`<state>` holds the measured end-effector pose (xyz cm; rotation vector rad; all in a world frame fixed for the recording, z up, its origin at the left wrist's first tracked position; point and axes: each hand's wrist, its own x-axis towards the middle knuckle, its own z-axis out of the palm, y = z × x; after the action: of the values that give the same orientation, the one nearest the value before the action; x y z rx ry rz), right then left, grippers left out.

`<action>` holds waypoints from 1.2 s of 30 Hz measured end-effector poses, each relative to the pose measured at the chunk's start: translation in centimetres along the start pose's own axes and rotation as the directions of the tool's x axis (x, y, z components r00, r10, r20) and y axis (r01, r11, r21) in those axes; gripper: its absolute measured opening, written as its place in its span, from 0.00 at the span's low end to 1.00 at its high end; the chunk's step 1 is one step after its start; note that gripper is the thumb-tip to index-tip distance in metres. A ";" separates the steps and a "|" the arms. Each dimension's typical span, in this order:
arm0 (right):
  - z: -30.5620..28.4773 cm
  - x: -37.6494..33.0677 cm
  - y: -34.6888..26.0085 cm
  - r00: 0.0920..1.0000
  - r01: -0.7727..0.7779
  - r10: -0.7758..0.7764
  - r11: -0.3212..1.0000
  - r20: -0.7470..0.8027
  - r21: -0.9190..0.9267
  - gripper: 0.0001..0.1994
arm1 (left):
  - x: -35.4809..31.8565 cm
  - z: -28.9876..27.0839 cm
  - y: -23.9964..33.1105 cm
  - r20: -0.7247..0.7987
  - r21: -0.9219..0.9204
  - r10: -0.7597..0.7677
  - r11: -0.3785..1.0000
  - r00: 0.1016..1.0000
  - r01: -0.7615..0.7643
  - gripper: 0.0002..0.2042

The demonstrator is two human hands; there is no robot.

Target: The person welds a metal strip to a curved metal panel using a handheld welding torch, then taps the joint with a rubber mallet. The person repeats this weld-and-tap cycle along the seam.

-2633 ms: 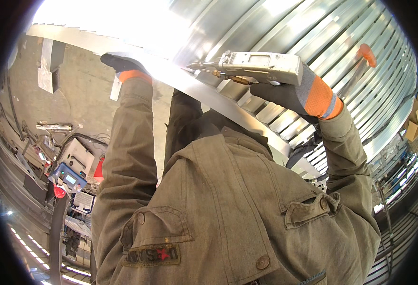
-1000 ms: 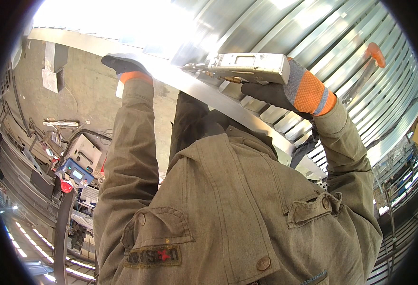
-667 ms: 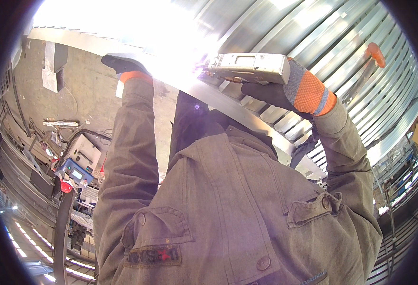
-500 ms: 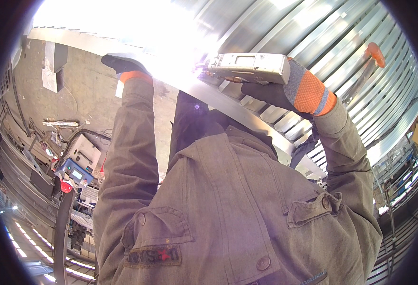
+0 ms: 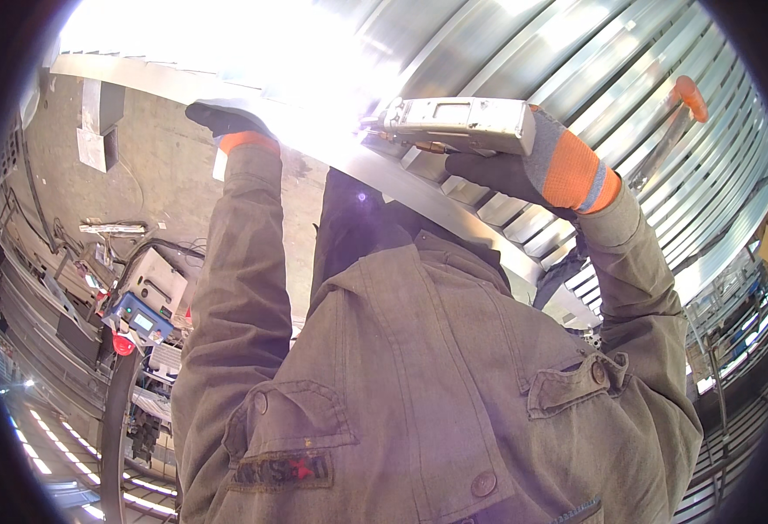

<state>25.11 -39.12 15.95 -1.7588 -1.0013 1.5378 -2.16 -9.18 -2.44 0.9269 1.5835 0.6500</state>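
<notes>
In my right hand (image 5: 511, 181), gloved in dark grey and orange, is a silver handheld welding gun (image 5: 463, 122). The fingers close around its body, and its tip points left into a blinding white glare. A ribbed metal panel (image 5: 489, 65) lies under the gun, its near edge (image 5: 393, 179) running diagonally in front of me. My left hand (image 5: 231, 120), in a similar glove, rests at the panel's edge left of the gun. Glare washes out its upper side, so its fingers cannot be made out. The gun's contact with the panel is hidden by the light.
An orange-ended rod or handle (image 5: 690, 100) lies over the panel at the right. On the floor at the left are a box-shaped metal piece (image 5: 96, 140), cables, and a blue unit with a small screen (image 5: 139, 319). A red round object (image 5: 123, 345) sits beside it.
The welding gun and my right hand have shifted very slightly to the right. My left hand stays at nearly the same spot on the panel's edge. The glare persists.
</notes>
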 end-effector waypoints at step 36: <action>-1.4 -2.1 -0.5 1.000 -0.014 0.014 1.000 -0.027 0.005 0.21 | 0.5 0.9 0.4 0.010 -0.016 0.034 0.999 0.999 -0.034 0.35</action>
<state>26.34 -40.52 17.76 -1.7816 -0.9734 1.5203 -1.21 -8.64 -2.59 0.9457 1.5541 0.6803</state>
